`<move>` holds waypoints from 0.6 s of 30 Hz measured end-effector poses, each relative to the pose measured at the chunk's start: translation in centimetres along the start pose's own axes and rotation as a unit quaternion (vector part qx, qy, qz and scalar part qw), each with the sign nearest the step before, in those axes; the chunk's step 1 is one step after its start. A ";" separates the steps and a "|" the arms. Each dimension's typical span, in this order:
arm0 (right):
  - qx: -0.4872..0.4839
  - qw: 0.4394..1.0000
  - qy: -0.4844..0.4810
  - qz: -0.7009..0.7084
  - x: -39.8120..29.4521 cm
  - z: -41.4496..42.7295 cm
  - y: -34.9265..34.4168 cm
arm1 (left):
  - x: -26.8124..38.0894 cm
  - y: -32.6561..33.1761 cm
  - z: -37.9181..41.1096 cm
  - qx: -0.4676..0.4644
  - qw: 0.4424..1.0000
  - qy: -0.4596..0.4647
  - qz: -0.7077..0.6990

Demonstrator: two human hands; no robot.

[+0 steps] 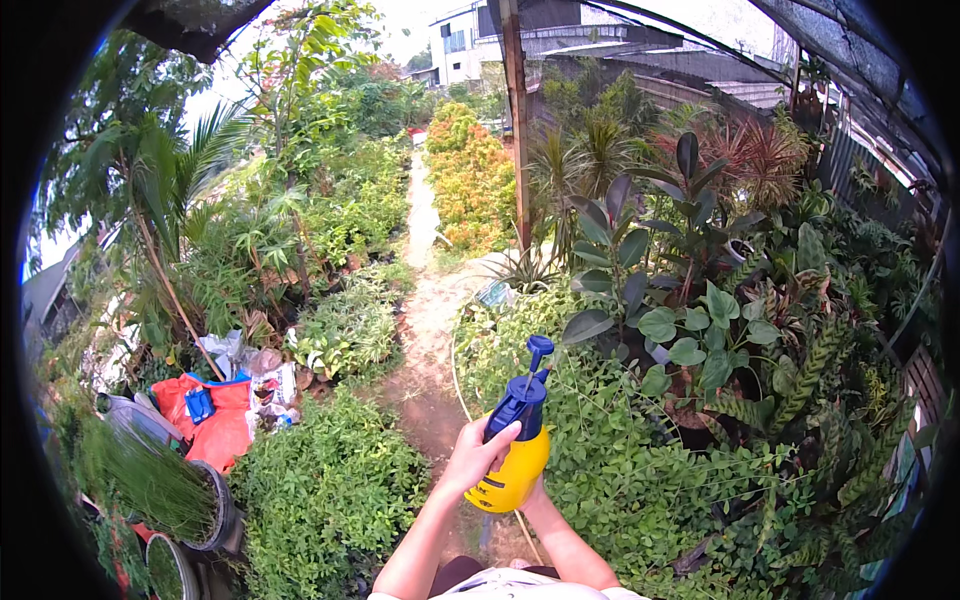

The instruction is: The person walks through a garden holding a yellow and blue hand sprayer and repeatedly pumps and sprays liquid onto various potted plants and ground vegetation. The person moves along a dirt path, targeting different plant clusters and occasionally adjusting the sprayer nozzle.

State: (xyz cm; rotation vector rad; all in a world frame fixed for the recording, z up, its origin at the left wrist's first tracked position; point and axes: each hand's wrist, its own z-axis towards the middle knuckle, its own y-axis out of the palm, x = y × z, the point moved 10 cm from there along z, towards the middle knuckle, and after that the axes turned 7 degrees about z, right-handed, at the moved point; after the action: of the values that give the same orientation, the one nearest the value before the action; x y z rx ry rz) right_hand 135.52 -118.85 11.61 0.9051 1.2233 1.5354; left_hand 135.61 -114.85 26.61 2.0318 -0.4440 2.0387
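A yellow pump spray bottle (513, 469) with a dark blue head is held up in front of my body, over the dirt path. My left hand (477, 456) grips it by the blue handle just below the pump, thumb across its front. Behind the bottle's lower right side, my right hand (535, 495) supports the yellow tank; most of its fingers are hidden. The blue pump knob (539, 346) stands raised on its rod above the head. Low leafy green plants grow close on both sides.
A dirt path (427, 322) runs ahead between plants. A wooden post (516, 127) rises at its right. Potted rubber plants (619, 247) and other foliage crowd the right. A hose (459, 386) lies along the path's edge. At left are an orange-red sack (225, 427) and black plant pots (217, 510).
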 end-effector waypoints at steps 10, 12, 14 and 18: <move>0.091 0.994 -0.058 -0.033 0.6 -3.9 -4.5 | -5.9 -0.2 1.1 -0.064 0.995 -0.070 -0.013; 0.142 0.984 -0.092 -0.054 0.1 -5.8 -7.3 | -6.6 0.6 1.2 -0.093 0.992 -0.082 -0.026; 0.195 0.970 -0.124 -0.076 -0.1 -7.5 -8.0 | -7.3 1.4 1.0 -0.127 0.987 -0.090 -0.041; 0.197 0.961 -0.173 -0.091 -0.4 -10.5 -5.0 | -8.6 4.3 -0.6 -0.192 0.974 -0.107 -0.046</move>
State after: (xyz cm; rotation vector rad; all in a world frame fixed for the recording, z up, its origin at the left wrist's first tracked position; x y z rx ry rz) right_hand 126.92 -121.89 4.34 1.2241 1.3292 0.9506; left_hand 133.52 -118.21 17.79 1.9890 -0.7081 1.5413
